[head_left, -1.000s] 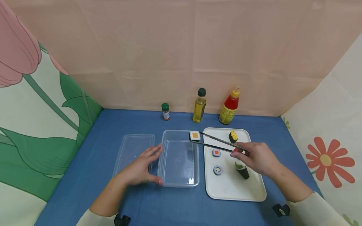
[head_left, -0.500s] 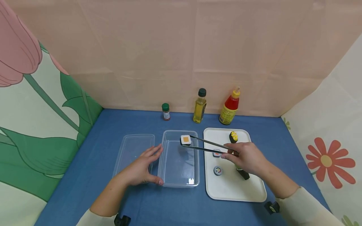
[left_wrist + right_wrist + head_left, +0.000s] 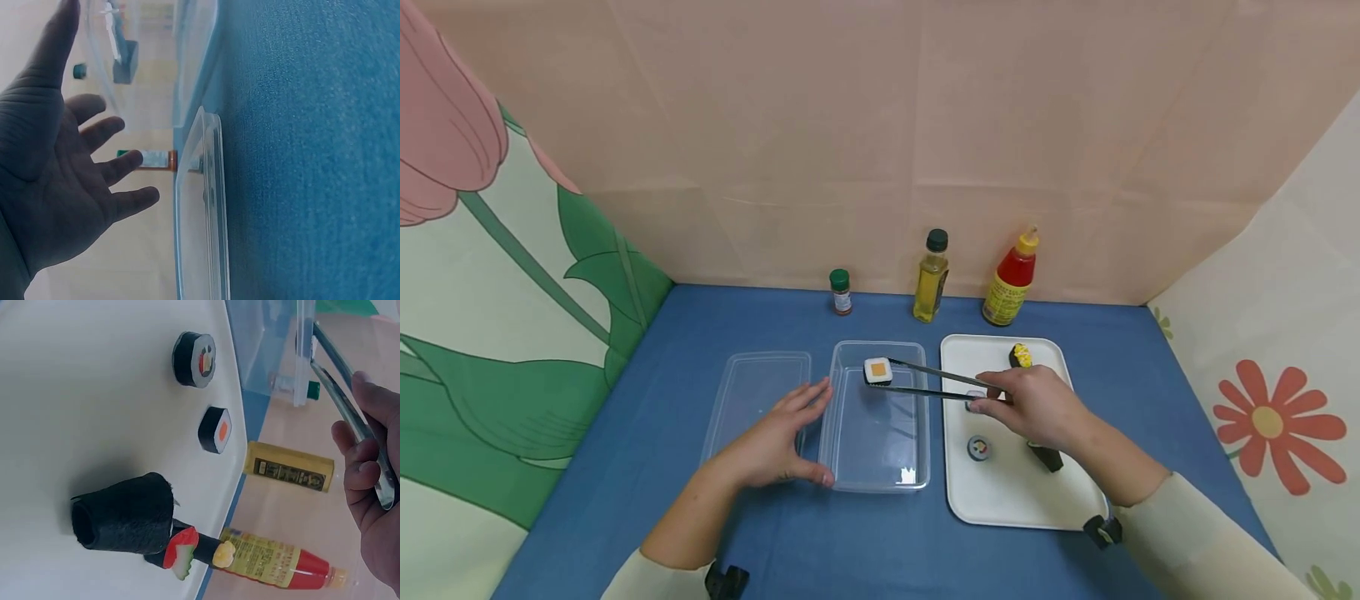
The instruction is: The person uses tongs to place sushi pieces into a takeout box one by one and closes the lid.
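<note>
My right hand (image 3: 1037, 408) grips metal tongs (image 3: 932, 371), which pinch a white-topped square sushi roll (image 3: 877, 371) with an orange centre. The roll hangs over the back of the clear plastic container (image 3: 880, 454). Fingers spread, my left hand (image 3: 786, 437) is at the container's left side; whether it touches the wall I cannot tell. On the white tray (image 3: 1022, 504) are a round roll (image 3: 978, 447), a small roll (image 3: 215, 430) with an orange middle, a dark cone hand roll (image 3: 125, 515) and a yellow-topped sushi (image 3: 1020, 356). My right hand partly covers the cone in the head view.
A clear lid (image 3: 741, 383) lies left of the container, partly under my left hand's view. Along the back stand a green-capped jar (image 3: 841, 293), an oil bottle (image 3: 930, 279) and a red-and-yellow sauce bottle (image 3: 1011, 282). A fabric backdrop (image 3: 820, 150) rises behind them.
My right hand has moved left with the tongs and the square roll, from the container's right rim to over its inside. The left hand has stayed in place.
</note>
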Demonstrator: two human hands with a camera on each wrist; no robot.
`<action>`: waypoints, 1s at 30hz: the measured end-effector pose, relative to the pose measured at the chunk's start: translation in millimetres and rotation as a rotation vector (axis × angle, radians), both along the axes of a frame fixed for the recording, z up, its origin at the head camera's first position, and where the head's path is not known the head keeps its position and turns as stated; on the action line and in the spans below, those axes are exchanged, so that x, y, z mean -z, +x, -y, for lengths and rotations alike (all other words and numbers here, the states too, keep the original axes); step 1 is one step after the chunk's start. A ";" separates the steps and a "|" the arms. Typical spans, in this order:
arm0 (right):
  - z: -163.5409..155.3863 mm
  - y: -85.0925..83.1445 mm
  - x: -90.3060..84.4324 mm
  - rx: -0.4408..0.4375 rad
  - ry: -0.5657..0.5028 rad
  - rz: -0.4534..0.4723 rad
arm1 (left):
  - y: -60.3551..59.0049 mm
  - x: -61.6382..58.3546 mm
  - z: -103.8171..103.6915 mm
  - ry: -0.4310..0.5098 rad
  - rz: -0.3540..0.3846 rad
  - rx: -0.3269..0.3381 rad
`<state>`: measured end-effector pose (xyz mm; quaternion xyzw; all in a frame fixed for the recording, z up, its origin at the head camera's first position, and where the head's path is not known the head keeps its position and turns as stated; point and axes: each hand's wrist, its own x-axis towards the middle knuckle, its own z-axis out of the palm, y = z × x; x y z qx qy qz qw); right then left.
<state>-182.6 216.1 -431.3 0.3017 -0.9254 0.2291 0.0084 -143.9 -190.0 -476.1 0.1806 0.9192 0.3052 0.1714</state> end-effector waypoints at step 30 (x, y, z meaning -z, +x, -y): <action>37.7 -26.9 -6.1 -0.097 0.070 0.098 | 0.9 3.0 0.5 -0.006 -0.020 0.002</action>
